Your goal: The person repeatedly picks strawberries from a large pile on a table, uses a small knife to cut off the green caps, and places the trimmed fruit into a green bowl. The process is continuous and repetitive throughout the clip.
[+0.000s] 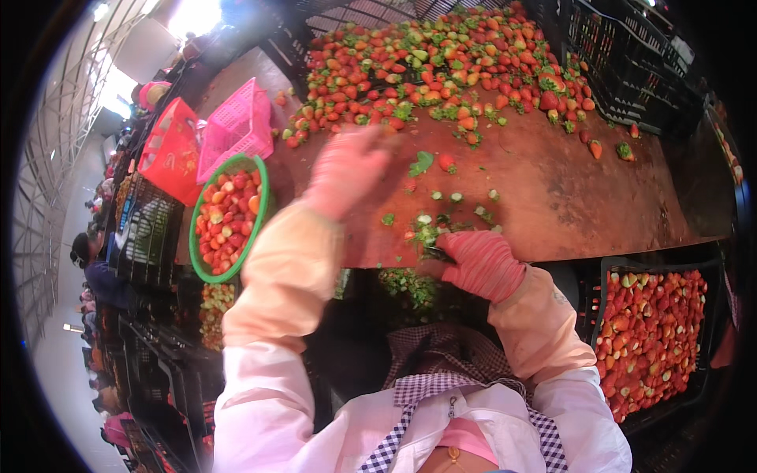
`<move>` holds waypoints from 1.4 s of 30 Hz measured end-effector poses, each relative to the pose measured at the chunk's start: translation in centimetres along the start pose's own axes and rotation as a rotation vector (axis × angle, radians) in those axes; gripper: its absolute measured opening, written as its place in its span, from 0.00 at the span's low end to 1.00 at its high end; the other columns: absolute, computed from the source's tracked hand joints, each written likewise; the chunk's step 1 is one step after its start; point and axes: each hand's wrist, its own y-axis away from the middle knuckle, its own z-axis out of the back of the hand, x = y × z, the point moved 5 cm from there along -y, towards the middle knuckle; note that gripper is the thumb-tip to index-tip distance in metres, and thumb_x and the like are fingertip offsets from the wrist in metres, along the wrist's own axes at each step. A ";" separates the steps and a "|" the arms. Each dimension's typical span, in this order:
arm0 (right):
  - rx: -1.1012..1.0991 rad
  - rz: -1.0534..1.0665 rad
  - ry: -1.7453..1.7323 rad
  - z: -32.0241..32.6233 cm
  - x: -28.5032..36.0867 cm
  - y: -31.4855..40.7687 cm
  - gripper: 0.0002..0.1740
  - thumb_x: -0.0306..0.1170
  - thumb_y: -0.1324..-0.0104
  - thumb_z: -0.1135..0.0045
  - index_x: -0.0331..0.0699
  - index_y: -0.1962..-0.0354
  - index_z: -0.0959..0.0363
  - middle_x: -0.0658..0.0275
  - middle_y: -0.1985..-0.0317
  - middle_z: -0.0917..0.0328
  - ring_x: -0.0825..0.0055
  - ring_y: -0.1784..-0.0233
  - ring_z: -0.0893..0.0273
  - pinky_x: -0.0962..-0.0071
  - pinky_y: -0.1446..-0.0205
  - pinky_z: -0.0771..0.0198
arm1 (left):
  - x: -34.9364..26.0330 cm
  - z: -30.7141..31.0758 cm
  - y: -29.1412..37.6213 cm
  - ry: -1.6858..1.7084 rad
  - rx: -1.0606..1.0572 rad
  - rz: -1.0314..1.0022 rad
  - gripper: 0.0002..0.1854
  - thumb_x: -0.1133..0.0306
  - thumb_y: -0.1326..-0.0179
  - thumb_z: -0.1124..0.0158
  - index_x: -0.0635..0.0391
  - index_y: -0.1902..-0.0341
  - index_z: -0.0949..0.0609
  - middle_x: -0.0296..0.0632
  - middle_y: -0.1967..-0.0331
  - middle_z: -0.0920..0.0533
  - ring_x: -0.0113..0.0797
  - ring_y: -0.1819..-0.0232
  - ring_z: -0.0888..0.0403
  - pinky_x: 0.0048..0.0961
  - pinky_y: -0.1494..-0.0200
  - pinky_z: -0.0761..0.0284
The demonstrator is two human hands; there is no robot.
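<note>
My left hand (353, 168), in a pink glove, is blurred by motion over the table, its fingers at the near left edge of a heap of unhulled strawberries (426, 71). Whether it holds a berry cannot be made out. Near the table's front edge, my right hand (482, 263), in a striped pink glove, closes around a small dark tool (436, 254), mostly hidden by the fingers. Cut green strawberry tops (424, 232) lie right beside it. One red strawberry (447, 163) and a green leaf (421, 164) rest between the hands.
Left of my left arm stands a green-rimmed basket (265, 195) of hulled strawberries, beside a pink plastic basket (236, 127) and a red bag (171, 154). Black crates (639, 65) stand back right. Another crate (603, 295) at lower right holds hulled berries. People sit far left.
</note>
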 end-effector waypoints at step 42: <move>-0.374 -0.058 0.029 4.5 1.8 1.5 0.21 0.49 0.38 0.43 0.37 0.72 0.28 0.52 0.75 0.25 0.53 0.72 0.25 0.58 0.72 0.32 | -9.5 -2.0 8.4 1.567 0.480 0.492 0.17 0.56 0.36 0.38 0.54 0.53 0.27 0.51 0.72 0.17 0.21 0.90 0.40 0.16 0.82 0.43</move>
